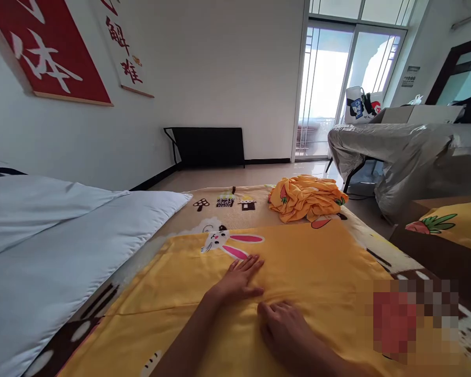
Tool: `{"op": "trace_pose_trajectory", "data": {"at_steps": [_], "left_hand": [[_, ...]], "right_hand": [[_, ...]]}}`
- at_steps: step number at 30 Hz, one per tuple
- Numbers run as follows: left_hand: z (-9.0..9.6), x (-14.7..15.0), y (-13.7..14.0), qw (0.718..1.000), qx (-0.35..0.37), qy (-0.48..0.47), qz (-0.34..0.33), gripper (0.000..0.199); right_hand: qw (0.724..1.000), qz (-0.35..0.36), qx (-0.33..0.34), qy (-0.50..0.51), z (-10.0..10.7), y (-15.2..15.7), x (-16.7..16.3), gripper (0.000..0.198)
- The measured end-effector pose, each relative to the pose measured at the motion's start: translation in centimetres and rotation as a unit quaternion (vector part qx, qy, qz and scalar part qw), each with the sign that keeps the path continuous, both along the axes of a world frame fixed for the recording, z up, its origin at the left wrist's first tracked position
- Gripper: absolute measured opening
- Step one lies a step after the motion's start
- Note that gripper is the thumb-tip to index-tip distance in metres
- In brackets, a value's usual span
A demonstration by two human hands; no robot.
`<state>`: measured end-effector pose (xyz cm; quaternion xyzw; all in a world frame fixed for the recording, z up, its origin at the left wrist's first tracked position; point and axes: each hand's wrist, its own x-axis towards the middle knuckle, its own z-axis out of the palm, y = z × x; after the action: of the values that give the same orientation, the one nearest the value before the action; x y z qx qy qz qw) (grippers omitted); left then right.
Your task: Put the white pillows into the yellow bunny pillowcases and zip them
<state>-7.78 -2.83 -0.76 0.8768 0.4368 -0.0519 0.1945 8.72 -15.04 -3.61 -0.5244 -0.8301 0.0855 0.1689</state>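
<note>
Two hands, left (239, 283) flat, right (286, 327) curled, grip unclear, touch yellow cloth (304, 267), long rabbit ears (246, 239) pointing right.

Pillows (102, 230) left of the cloth (306, 262), bundle (308, 196) behind it, box (439, 272) right

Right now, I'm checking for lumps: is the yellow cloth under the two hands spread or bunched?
Spread: the yellow cloth lies broadly flat beneath the left hand and right hand, with only slight creases.
</note>
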Motion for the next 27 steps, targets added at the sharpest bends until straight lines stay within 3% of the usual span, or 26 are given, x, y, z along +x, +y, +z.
{"op": "trace_pose_trajectory", "data": {"at_steps": [5, 9, 13, 16, 21, 27], "left_hand": [[-1.0, 0.3, 0.2, 0.999, 0.037, 0.009, 0.000, 0.071], [-0.6, 0.0, -0.8, 0.996, 0.080, -0.026, -0.015, 0.062], [0.3, -0.5, -2.1, 0.998, 0.048, -0.030, -0.038, 0.075], [0.5, -0.5, -2.2, 0.998, 0.049, -0.018, -0.040, 0.068], [0.7, 0.2, 0.3, 0.999, -0.008, 0.033, -0.014, 0.079], [0.5, 0.8, 5.1, 0.998, -0.008, 0.044, 0.039, 0.096]], "right_hand": [[0.996, 0.041, 0.042, -0.068, -0.4, 0.1, -0.1, 0.014], [0.990, 0.081, 0.061, -0.098, -0.7, -0.1, 0.1, 0.013], [0.991, 0.085, 0.066, -0.080, -0.5, -0.7, 0.2, 0.034], [0.990, 0.088, 0.070, -0.086, -0.3, -0.9, 0.2, 0.050], [0.986, 0.089, 0.090, -0.109, -0.4, -1.1, -0.1, 0.055], [0.981, 0.095, 0.106, -0.131, -0.1, -1.2, 0.0, 0.054]]}}
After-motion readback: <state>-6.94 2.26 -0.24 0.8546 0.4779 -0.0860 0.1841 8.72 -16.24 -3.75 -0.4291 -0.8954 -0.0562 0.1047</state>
